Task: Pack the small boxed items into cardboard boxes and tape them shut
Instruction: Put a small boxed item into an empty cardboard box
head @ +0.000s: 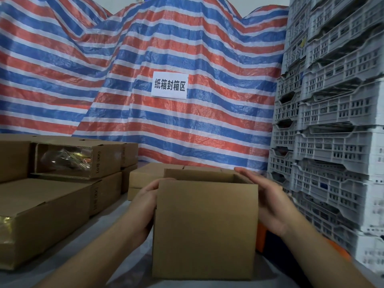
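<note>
1. Box (204,227) stands open on the near counter (116,235), between both hands.
2. The left hand (143,206) grips its left side, fingers curled round the edge.
3. The right hand (268,204) lies flat on its right side, fingers straight.
4. The person should hold it steady and square.

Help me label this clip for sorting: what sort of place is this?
Probably a warehouse packing area. A paper sign hangs on a striped tarp, grey plastic crates are stacked on the right, and both hands hold an open cardboard box near other cartons.
</note>
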